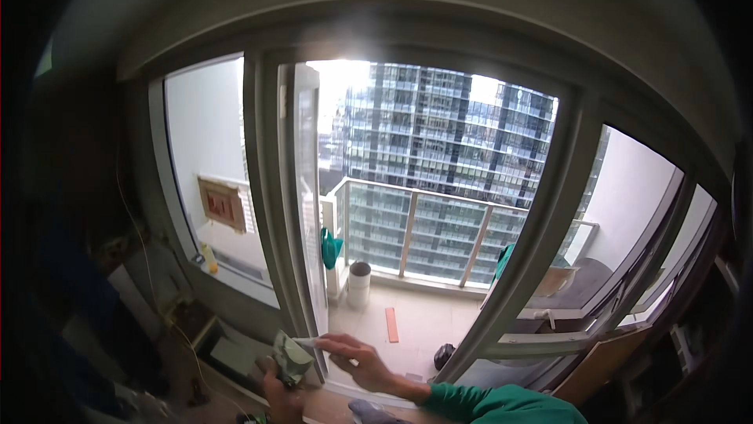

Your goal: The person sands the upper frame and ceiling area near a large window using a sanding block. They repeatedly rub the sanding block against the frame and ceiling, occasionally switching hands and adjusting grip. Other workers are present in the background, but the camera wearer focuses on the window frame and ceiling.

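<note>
Hands close together, low in the view, in front of an open balcony doorway. Left hand [276, 389] grasps a pale green crumpled piece [292, 357] from below; exact kind unclear, wrap or pouch. Right hand [357, 360], just to its right, pinches a slim white stick [307, 342] between thumb and fingers, tip pointing left at the upper part of the green piece; cannot tell whether they touch. Green sleeve [502, 404] on the right arm.

Beyond the hands, on the balcony floor [435, 306]: orange-red strip [392, 325] lying flat past the right hand; pale cylindrical bin [358, 287] farther off, upright; black bundle [444, 356] to the right hand's right, by the door frame. Teal cloth [331, 248] hangs past the bin, near the glass railing [447, 232]. Yellow bottle [208, 257] on the window sill, well beyond the left hand and to its left.
</note>
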Available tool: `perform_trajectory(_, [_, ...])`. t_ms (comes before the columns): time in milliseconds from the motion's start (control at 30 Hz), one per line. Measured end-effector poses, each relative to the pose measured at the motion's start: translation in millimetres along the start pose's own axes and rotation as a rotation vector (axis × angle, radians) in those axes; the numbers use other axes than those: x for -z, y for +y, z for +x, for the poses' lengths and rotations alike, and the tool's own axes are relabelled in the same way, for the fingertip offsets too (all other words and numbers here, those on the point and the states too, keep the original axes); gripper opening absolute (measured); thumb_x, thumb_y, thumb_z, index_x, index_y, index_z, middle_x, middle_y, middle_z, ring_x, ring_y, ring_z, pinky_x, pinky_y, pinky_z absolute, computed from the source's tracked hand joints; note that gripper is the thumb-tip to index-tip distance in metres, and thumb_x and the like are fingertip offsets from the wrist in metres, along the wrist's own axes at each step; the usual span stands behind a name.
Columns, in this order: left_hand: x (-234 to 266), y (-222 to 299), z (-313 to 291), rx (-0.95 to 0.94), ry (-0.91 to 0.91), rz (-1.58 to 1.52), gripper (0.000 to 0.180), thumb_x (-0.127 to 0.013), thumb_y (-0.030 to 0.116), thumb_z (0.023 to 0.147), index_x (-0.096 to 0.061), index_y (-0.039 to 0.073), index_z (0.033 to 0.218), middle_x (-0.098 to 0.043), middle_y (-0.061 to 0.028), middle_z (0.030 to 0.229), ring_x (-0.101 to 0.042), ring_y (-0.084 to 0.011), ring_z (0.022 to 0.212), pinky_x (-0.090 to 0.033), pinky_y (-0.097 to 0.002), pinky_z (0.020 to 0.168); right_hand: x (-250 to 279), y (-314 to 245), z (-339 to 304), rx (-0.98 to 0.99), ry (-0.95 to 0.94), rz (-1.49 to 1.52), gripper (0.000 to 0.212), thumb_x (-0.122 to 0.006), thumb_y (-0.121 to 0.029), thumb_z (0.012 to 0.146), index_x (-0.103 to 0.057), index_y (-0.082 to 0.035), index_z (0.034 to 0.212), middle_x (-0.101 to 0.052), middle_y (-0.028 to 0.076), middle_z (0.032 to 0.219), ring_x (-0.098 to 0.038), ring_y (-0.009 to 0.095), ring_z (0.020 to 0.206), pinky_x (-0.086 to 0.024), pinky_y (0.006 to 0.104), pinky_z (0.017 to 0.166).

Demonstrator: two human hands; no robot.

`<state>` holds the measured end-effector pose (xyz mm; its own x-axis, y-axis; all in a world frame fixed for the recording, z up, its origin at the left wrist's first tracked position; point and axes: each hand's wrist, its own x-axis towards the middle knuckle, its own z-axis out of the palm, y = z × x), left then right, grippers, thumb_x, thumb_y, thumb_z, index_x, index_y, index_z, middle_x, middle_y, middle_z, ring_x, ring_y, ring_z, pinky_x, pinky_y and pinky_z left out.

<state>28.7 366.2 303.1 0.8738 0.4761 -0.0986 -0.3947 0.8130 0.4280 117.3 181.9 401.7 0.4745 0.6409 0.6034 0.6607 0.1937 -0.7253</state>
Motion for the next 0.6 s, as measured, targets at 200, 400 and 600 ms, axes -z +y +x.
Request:
perform_trajectory(200, [-71,-1,-9,-0.052,0.064,0.062,0.034,-0.045,0.035,0.101,-0.059,0.007,0.114,-0.066,-0.0031,0.103,-0.064,-0.0166,0.093,-0.052,-0.0338,0.083,-20,-10,3,0.055,0.185,-0.223,0.04,-0.057,0.0,0.092,-0.059,-0.015,0.129,-0.051,0.013,0.131,-0.064,0.031,0.105,-0.054,0.0354,0.086])
perform_trajectory(400, [-69,20,-31,-0.484,-0.17,0.796,0.031,-0.047,0.026,0.102,-0.062,0.002,0.113,-0.065,-0.0064,0.099,-0.062,-0.0183,0.089,-0.05,-0.0303,0.076,32,4,-20,0.021,-0.252,-0.476,0.028,-0.057,-0.009,0.094,-0.064,-0.017,0.12,-0.059,0.011,0.122,-0.066,0.03,0.097,-0.057,0.0354,0.076])
perform_trajectory(600, [-44,11,-27,-0.111,-0.209,0.184,0.031,-0.047,0.029,0.102,-0.06,0.003,0.112,-0.064,-0.0057,0.092,-0.06,-0.0162,0.08,-0.05,-0.0305,0.066,52,4,-1,-0.675,0.04,0.66,0.03,-0.06,-0.024,0.093,-0.06,-0.002,0.114,-0.067,0.006,0.084,-0.066,0.014,0.069,-0.053,0.0314,0.055])
